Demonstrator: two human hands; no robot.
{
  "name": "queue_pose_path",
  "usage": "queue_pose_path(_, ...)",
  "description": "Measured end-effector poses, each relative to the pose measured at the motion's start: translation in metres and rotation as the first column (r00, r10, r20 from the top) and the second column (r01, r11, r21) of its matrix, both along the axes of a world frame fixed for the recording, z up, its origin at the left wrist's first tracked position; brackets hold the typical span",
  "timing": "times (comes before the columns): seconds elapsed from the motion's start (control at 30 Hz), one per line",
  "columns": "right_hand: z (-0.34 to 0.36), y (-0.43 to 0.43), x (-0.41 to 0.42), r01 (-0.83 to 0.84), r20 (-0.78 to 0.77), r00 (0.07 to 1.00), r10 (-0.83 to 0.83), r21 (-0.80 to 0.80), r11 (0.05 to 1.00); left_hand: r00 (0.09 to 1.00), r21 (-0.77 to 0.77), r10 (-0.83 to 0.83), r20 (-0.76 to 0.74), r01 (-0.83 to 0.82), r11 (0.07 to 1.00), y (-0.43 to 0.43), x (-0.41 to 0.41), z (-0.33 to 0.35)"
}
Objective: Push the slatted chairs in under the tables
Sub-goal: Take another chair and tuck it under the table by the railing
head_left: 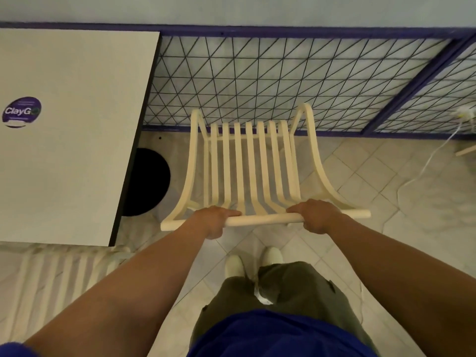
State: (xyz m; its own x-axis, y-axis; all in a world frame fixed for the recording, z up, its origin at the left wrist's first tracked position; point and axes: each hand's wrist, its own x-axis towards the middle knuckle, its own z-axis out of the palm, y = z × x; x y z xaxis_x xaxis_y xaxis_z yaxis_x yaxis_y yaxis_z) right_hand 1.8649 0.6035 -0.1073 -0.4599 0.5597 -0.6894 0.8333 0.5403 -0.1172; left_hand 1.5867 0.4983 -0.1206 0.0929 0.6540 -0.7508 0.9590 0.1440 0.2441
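A cream slatted chair (251,163) stands in front of me on the tiled floor, its seat pointing away toward a mesh fence. My left hand (212,221) and my right hand (318,215) both grip the chair's top rail (265,219), one near each end. A white table (69,124) with a purple round sticker lies to the left of the chair. The chair is beside the table, not under it.
A purple-framed wire mesh fence (283,81) runs close behind the chair. The table's black round base (149,181) shows at its right edge. Another slatted chair (64,269) sits at lower left. A white cable (435,155) trails across the floor at right.
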Motion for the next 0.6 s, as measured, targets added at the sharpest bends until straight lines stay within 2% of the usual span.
queue_pose_path(0.17,0.000,-0.001,0.002,-0.012,0.025,1.000,0.012,0.029,0.999,0.999,0.012,-0.037,0.001,0.037,0.999,0.000,0.001,0.002)
queue_pose_path(0.37,-0.006,0.011,0.013,-0.066,0.061,0.996,0.067,-0.021,0.998,1.000,0.010,-0.001,-0.013,0.001,1.000,0.000,0.002,-0.001)
queue_pose_path(0.6,-0.016,0.019,0.017,-0.109,-0.032,0.994,0.105,-0.130,0.986,0.995,0.017,0.070,-0.076,-0.069,0.997,-0.003,0.007,-0.005)
